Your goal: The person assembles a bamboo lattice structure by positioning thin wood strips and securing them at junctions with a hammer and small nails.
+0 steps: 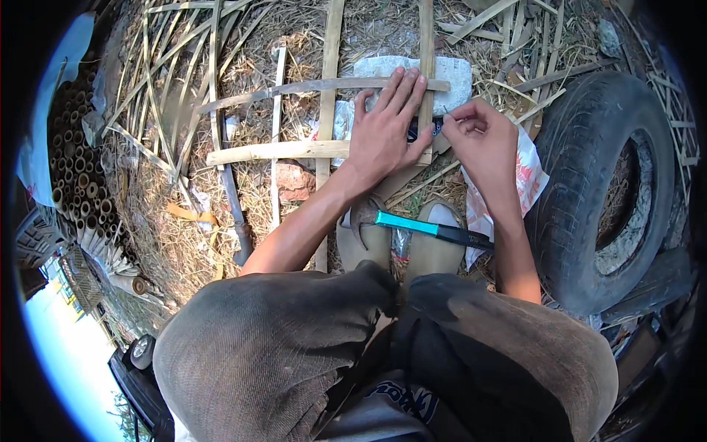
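My left hand (390,125) lies flat, fingers stretched, over the crossing of bamboo slats. Under its fingers runs a thin grey-brown crosswise slat (317,86); a paler crosswise slat (280,152) meets its wrist side. An upright slat (426,44) passes beside the fingertips. My right hand (479,132) pinches a thin dark nail (445,110) just right of that slat. Beneath the lattice sits a pale stone block (460,74). A hammer with a turquoise and black handle (412,224) rests across my shoes, its head to the left.
A worn tyre (567,169) stands at the right, beside a white and red plastic bag (526,173). A reddish brick (294,182) lies left of my left forearm. More lattice slats (166,81) spread at the upper left, near stacked bamboo poles (81,162). Straw covers the ground.
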The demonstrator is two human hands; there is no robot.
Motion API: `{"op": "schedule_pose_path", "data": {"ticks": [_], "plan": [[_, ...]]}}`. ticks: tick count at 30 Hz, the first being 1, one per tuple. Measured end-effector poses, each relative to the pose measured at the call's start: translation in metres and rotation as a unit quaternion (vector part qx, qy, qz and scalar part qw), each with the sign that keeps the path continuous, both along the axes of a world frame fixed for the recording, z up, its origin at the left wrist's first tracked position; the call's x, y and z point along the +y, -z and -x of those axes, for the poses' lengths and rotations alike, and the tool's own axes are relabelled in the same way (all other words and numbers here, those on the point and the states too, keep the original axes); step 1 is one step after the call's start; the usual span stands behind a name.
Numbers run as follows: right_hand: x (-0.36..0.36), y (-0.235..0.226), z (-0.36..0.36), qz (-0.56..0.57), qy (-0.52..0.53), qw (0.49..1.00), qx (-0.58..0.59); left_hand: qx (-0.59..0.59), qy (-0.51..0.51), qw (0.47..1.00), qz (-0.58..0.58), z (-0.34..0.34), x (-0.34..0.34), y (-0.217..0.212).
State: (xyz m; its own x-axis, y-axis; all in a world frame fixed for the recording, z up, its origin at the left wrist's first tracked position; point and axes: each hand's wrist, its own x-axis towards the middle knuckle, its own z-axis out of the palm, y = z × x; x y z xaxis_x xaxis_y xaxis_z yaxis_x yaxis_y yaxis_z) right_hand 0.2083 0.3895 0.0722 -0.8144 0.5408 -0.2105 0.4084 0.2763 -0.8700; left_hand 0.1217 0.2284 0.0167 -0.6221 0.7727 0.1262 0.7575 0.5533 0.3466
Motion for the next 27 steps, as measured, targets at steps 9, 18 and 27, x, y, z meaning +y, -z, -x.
{"op": "schedule_pose_path", "data": {"ticks": [9, 18, 27], "plan": [[-0.013, 0.036, 0.035, 0.140, 0.041, 0.985, 0.091, -0.038, -0.016, 0.999, -0.029, 0.001, -0.005, 0.004], [0.044, -0.041, 0.061, -0.063, -0.203, 0.974, -0.077, -0.045, -0.012, 0.998, -0.041, 0.001, -0.002, 0.002], [0.046, 0.026, 0.058, 0.008, -0.127, 0.992, 0.021, -0.110, -0.104, 0.975, -0.165, 0.015, 0.018, 0.006]]}}
